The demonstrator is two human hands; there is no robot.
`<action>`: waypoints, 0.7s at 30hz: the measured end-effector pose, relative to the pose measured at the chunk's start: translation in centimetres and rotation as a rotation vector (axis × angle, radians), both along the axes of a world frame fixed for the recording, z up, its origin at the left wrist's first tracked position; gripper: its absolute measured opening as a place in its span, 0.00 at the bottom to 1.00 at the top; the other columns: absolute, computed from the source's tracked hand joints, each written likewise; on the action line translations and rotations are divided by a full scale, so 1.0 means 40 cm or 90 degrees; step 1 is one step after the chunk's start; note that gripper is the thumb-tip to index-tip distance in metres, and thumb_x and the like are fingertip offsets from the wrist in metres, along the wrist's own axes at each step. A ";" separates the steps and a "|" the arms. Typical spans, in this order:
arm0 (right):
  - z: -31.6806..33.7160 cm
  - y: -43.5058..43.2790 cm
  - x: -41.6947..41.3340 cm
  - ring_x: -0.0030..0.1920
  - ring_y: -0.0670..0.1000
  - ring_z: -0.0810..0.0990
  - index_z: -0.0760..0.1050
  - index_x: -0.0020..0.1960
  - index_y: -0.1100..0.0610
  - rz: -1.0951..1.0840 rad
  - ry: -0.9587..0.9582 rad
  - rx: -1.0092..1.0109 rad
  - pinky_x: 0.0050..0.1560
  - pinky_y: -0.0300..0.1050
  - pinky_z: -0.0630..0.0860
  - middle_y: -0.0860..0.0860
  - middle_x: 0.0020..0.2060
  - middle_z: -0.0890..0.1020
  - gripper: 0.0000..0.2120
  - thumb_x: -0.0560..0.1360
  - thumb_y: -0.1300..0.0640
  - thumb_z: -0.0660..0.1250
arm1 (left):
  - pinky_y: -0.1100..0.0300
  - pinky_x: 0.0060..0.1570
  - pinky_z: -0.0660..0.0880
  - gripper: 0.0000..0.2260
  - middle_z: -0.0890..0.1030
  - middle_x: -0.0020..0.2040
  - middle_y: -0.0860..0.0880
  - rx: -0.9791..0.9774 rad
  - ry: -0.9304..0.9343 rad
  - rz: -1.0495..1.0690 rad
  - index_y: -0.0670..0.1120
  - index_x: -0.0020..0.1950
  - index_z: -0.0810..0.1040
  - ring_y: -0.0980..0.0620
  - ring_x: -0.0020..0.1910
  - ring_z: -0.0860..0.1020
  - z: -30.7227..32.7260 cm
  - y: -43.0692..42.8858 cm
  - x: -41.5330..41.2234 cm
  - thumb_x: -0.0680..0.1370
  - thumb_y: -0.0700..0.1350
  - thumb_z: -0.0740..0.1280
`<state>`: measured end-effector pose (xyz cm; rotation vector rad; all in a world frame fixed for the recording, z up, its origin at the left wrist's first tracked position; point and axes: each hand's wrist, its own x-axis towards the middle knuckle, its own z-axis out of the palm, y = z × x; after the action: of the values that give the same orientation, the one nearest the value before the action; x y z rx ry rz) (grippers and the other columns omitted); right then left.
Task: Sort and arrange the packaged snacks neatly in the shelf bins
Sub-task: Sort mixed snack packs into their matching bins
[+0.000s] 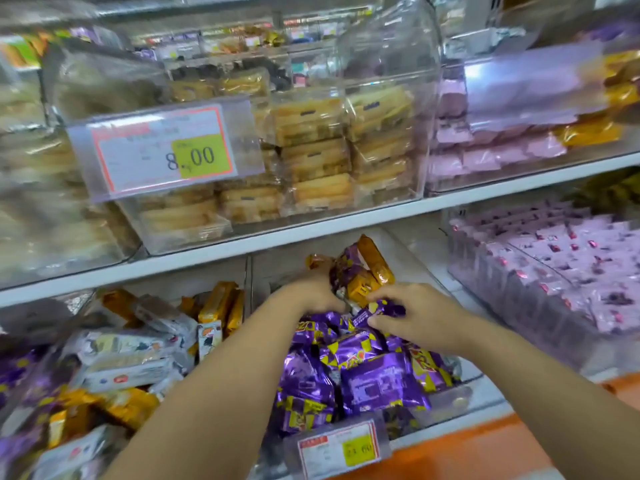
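Both my hands are deep in the middle bin [450,398], over the heap of purple packets [374,379]. My left hand [311,294] has its fingers curled around a small bundle [360,271] of purple and orange packets, which stands up at the back of the bin. My right hand [415,318] is just beside it, thumb and fingers pinching a single purple packet [382,310] that lies on top of the heap.

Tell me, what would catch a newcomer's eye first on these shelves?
The left hand and right hand meet over the lower middle bin, heaped with shiny purple packets. The left grips a bunch of orange and purple packets; the right pinches one purple packet. Above left, a large price tag reads 8.00.
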<state>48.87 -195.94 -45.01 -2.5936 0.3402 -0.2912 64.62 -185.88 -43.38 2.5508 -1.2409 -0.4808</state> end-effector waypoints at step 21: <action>-0.011 -0.007 0.121 0.62 0.54 0.74 0.66 0.71 0.50 -0.068 0.019 -0.028 0.54 0.41 0.70 0.51 0.63 0.76 0.29 0.71 0.53 0.70 | 0.52 0.64 0.70 0.42 0.74 0.66 0.50 -0.072 0.020 -0.082 0.49 0.73 0.62 0.48 0.63 0.73 -0.052 0.052 0.055 0.64 0.48 0.79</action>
<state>53.73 -196.21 -45.44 -2.6302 0.4881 -0.3011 66.82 -183.81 -45.44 2.3721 -1.3857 -0.4631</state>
